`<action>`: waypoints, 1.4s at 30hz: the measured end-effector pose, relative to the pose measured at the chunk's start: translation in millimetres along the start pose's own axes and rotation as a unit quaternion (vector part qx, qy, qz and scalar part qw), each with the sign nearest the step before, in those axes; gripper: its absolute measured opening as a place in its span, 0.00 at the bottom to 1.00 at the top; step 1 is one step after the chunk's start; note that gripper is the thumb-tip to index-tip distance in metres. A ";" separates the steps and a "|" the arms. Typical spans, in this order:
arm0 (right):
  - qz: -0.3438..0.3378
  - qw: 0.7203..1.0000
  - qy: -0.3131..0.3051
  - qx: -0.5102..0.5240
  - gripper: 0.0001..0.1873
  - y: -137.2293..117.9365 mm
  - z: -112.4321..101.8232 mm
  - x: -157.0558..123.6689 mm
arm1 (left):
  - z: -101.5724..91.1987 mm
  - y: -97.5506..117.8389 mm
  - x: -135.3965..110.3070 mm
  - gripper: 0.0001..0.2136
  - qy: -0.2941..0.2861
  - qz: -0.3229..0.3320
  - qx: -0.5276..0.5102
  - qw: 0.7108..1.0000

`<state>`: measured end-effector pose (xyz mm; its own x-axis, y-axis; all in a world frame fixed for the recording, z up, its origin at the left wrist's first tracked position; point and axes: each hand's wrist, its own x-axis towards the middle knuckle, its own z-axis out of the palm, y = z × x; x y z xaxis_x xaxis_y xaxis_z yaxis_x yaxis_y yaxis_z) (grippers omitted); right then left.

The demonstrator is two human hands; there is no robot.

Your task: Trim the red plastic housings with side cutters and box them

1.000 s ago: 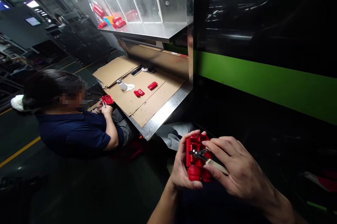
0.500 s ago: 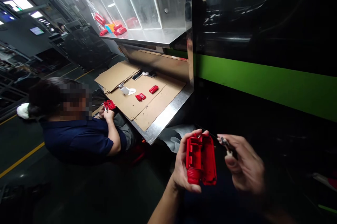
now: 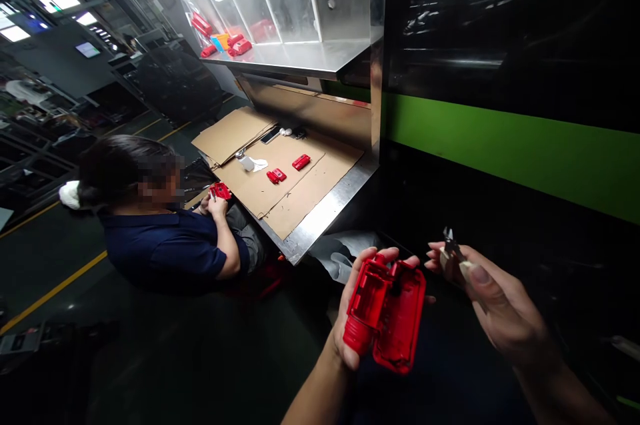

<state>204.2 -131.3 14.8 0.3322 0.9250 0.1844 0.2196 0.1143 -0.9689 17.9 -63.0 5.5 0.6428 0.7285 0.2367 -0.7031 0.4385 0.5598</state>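
Note:
A hinged red plastic case [image 3: 400, 325], spread wide with its hollow inside facing me, rests in my left hand [image 3: 345, 318]. The fingers of that hand wrap behind it and the thumb presses the ribbed round end. To the right, my right hand [image 3: 500, 305] grips small cutting pliers [image 3: 450, 242] with pale handles. Their metal jaws point up and sit apart from the case.
A seated co-worker [image 3: 160, 252] at left holds another red case [image 3: 220, 191]. The cardboard-covered table [image 3: 320, 195] bears red parts [image 3: 301, 162], a phone [image 3: 271, 135] and a small whitish container [image 3: 245, 160]. Above it, a metal shelf [image 3: 310, 58] carries more red parts [image 3: 240, 45].
My right hand has turned and moved right, away from the case, so the pliers' jaws now point up. The red case has tilted and come nearer. The whole view has shifted slightly.

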 end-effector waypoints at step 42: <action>-0.524 0.698 -0.192 -0.449 0.15 -104.6 6.2 44.1 | 47.6 11.6 11.3 0.41 0.149 -0.128 -0.125 0.973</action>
<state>190.2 -100.2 123.3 -0.6744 0.5529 0.4894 0.7012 0.6873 0.1897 31.4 -74.7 52.4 0.7157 0.6828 -0.1466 -0.6077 0.7124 0.3510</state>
